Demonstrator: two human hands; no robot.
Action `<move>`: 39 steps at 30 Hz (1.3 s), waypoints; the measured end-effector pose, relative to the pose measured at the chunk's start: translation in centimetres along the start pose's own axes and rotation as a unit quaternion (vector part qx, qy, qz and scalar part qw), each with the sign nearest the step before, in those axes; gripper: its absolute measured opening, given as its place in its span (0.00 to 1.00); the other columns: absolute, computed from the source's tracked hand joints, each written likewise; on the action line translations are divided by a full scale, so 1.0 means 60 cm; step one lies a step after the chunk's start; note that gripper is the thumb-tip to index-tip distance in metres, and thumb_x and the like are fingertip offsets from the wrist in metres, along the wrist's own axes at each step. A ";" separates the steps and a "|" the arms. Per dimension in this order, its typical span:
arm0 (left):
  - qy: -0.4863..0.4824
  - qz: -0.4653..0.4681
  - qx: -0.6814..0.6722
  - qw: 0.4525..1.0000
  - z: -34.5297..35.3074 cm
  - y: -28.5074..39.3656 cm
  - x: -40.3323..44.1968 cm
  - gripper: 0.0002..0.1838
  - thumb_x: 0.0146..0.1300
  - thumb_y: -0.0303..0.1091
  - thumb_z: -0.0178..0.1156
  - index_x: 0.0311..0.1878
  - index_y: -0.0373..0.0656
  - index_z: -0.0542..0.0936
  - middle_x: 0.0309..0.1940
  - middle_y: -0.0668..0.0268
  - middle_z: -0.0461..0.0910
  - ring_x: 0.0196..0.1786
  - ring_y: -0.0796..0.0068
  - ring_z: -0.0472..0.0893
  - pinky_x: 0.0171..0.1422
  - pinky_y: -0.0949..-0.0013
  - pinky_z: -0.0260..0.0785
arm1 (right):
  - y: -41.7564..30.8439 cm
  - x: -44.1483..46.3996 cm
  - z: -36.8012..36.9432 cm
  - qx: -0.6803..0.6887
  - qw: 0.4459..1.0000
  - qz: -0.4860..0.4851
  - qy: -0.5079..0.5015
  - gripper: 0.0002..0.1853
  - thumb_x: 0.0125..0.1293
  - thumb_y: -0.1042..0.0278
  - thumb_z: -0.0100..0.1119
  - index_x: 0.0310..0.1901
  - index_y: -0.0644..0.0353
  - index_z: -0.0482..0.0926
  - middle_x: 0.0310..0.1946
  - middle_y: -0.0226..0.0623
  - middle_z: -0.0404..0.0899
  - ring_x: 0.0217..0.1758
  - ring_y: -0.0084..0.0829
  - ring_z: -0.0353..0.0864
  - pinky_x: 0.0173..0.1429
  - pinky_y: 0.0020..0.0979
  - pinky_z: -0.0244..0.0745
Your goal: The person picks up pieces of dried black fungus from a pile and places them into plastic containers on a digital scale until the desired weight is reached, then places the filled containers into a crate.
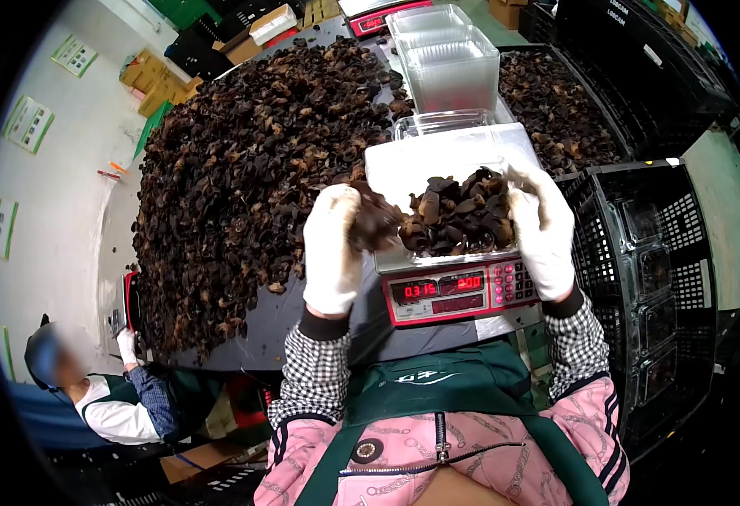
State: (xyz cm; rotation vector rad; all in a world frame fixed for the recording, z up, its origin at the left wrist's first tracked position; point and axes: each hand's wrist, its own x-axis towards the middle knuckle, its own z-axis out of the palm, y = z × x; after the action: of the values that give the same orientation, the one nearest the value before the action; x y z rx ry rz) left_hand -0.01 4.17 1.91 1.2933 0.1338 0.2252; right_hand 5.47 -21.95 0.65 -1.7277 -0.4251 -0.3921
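Note:
Dark brown wood ear mushrooms (459, 215) fill a clear plastic tray (446, 252) on the platform of a red and white digital scale (463, 297), whose left display reads about 0.315. At the tray's left side, my white-gloved left hand (332, 249) is closed on a bunch of wood ear mushrooms (376, 221), slightly blurred. My right hand (545, 228), gloved too, is at the tray's right edge, with thumb and fingers curled around the rim. Its fingertips are partly hidden against the tray and mushrooms.
A large heap of wood ear mushrooms (243, 160) covers the table to the left. Stacked clear trays (450, 67) stand behind the scale. A black crate (682, 244) at right holds filled trays; another mushroom-filled crate (556, 110) lies behind. Another person (125, 409) works at lower left.

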 end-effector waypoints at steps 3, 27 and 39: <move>-0.107 -0.017 0.050 0.993 0.068 0.015 -0.057 0.15 0.78 0.35 0.58 0.59 0.34 0.79 0.50 0.54 0.86 0.46 0.69 0.87 0.56 0.62 0.81 | -0.009 -0.053 -0.003 0.393 0.900 0.132 -0.135 0.30 0.77 0.62 0.61 0.74 0.65 0.66 0.64 0.48 0.77 0.56 0.32 0.86 0.52 0.29 0.84; -0.151 0.225 0.424 0.864 0.015 -0.001 -0.002 0.16 0.64 0.32 0.71 0.55 0.41 0.86 0.46 0.63 0.86 0.48 0.68 0.84 0.55 0.68 0.77 | 0.042 -0.094 -0.065 -0.013 0.982 0.180 -0.057 0.15 0.72 0.75 0.65 0.58 0.66 0.83 0.38 0.32 0.88 0.39 0.17 0.81 0.46 0.23 0.77; -0.132 0.303 0.504 0.798 0.031 -0.055 -0.006 0.18 0.60 0.20 0.68 0.54 0.43 0.85 0.47 0.58 0.86 0.48 0.59 0.87 0.53 0.63 0.82 | 0.041 -0.099 -0.062 -0.001 0.975 0.216 -0.044 0.16 0.73 0.76 0.63 0.60 0.65 0.81 0.33 0.28 0.83 0.35 0.14 0.76 0.43 0.20 0.73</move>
State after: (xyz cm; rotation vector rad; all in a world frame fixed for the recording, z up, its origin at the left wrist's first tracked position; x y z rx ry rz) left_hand 0.32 1.50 -0.76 2.4122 -0.4871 0.5626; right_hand 1.34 -26.45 -3.59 -1.7860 -0.1026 -0.0025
